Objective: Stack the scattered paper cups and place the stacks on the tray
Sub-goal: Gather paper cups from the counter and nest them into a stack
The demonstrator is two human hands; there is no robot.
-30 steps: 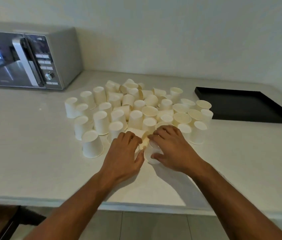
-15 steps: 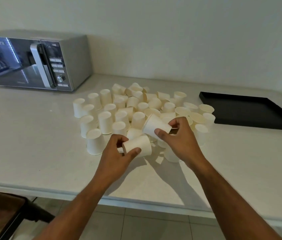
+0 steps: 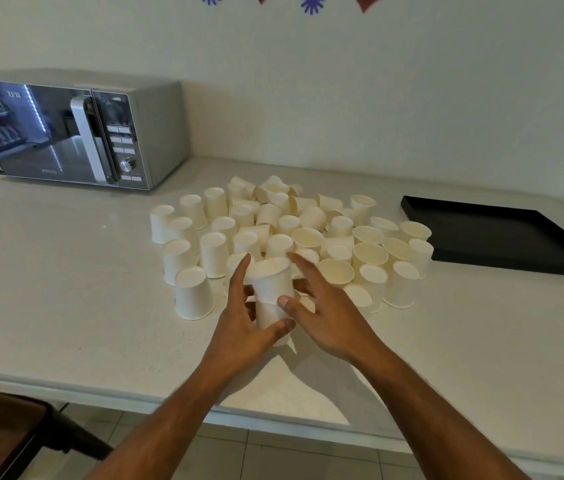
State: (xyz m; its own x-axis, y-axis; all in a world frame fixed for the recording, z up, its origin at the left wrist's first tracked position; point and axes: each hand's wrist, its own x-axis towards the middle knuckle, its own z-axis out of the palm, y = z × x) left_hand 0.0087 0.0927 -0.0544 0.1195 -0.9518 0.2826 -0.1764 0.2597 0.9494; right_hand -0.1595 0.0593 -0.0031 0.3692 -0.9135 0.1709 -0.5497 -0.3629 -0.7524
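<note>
Nearest: two bare forearms reaching in from the bottom edge over the white counter (image 3: 66,289). Left hand (image 3: 242,320) wrapped round the lower part of a small stack of two nested cups (image 3: 271,289), thumb across the front near the bottom, fingers curled behind, index finger stretched up along the left side. Right hand (image 3: 325,313) against the stack's right side, thumb tip pressed on the upper cup's wall, fingers extended and spread past it toward the pile. Stack held bottom-up, slightly tilted, just above the counter at the near edge of the pile. Just left of the stack, a single upside-down cup (image 3: 194,292) standing on the counter. Beyond the hands, scattered paper cups (image 3: 308,230) in a dense cluster mid-counter: most upside down, several rim-up on the right side, a few tipped on their sides at the back. Right of the cluster, black tray (image 3: 502,237) flat on the counter, apart from the nearest cups, no cups on it. Far left, silver microwave (image 3: 76,133) against the wall. Top edge: red and purple paper decorations (image 3: 311,1) on the wall. Bottom left, part of a dark chair (image 3: 7,438) under the counter.
</note>
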